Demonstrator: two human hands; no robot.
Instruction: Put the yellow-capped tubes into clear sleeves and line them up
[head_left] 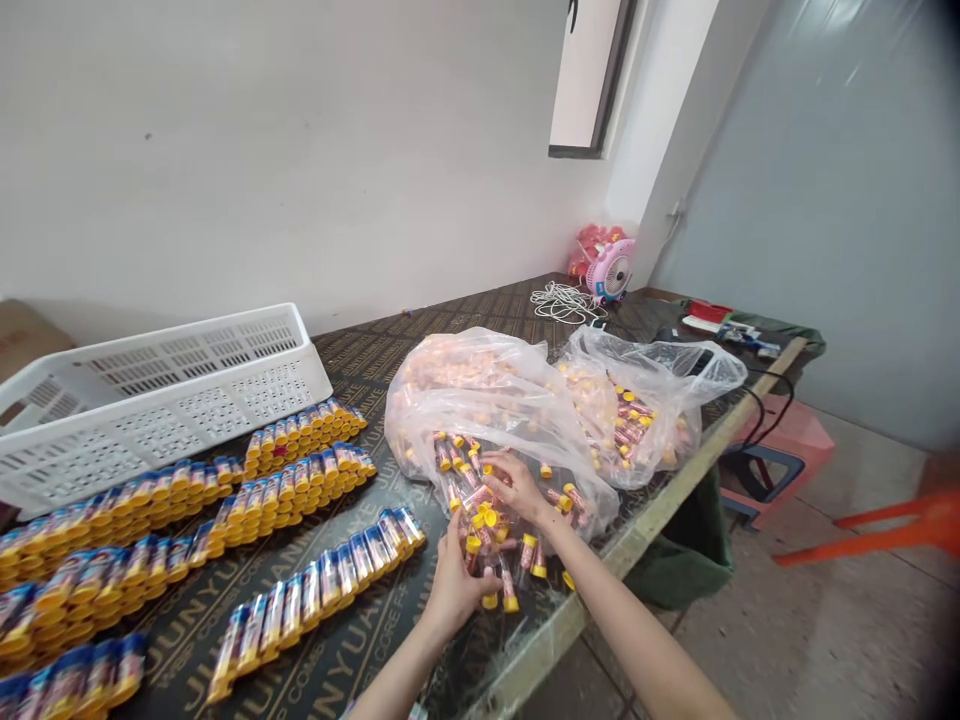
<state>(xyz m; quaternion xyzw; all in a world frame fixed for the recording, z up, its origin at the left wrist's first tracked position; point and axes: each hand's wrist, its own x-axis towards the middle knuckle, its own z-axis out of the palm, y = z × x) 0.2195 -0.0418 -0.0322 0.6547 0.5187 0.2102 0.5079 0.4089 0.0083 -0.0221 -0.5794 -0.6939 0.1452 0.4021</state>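
A clear plastic bag (480, 385) lies with its mouth toward me, and small clear tubes with pink contents and yellow caps (509, 590) spill out onto the table. My left hand (456, 582) is at the near left of this pile, thumb and fingers spread around loose tubes. Over the upper part of the pile, at the bag's mouth, my right hand (519, 490) reaches in with its fingers bent and apart, touching tubes. I cannot see either hand gripping a tube firmly. Loose yellow caps (486, 516) sit between the hands.
Stacked rows of blue-and-yellow tubes (315, 590) lie left, before a white plastic basket (165, 390). A second bag of tubes (637, 410) is at right, beside the table's wooden edge (675, 500). Farther back are a white cable (564, 302) and pink fan (611, 270).
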